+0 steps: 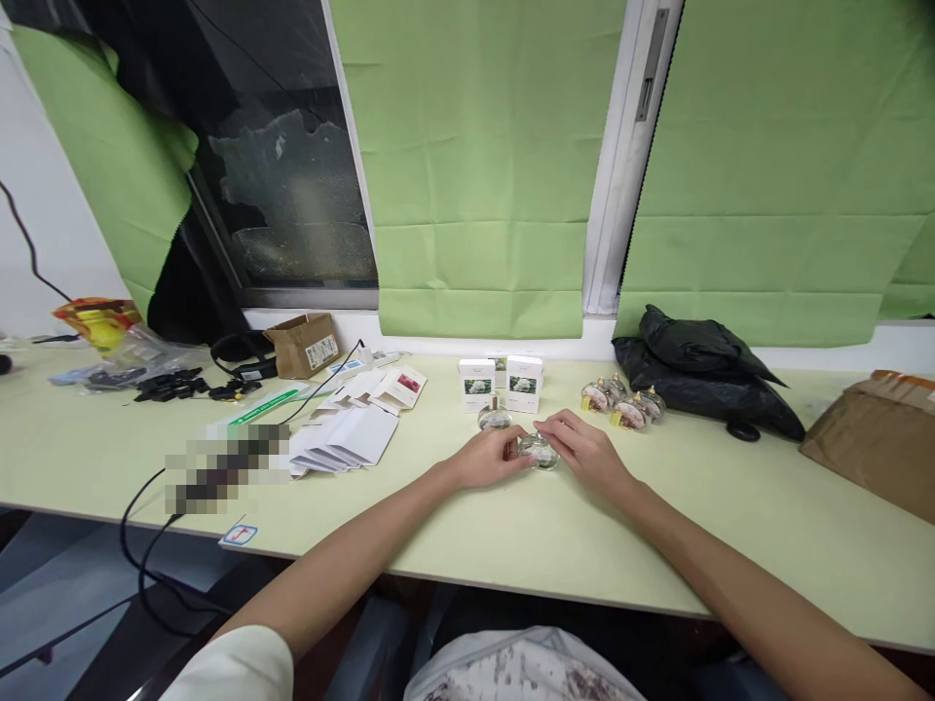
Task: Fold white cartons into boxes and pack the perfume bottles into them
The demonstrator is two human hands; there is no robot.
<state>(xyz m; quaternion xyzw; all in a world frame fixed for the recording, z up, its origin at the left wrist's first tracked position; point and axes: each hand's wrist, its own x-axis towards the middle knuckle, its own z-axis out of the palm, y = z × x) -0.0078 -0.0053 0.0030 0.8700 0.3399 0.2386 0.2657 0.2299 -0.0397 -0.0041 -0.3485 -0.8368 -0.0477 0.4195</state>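
Observation:
A round, clear glass perfume bottle (539,452) stands on the table between my hands. My left hand (483,458) is closed on its left side, thumb toward the front. The fingers of my right hand (588,452) come together at the bottle's top, hiding most of the neck. Just behind my left hand is a second glass perfume bottle (495,415) with a metallic top. Two white boxes with a flower picture, a left one (477,386) and a right one (524,384), stand farther back, partly covering a third box (501,368).
To the right sit several capped perfume bottles (629,411), a black plastic bag (701,375) and a brown carton (877,438). Flat white boxes (347,438), a small cardboard box (303,346) and black cables (150,545) lie left. The table's front edge is near my forearms.

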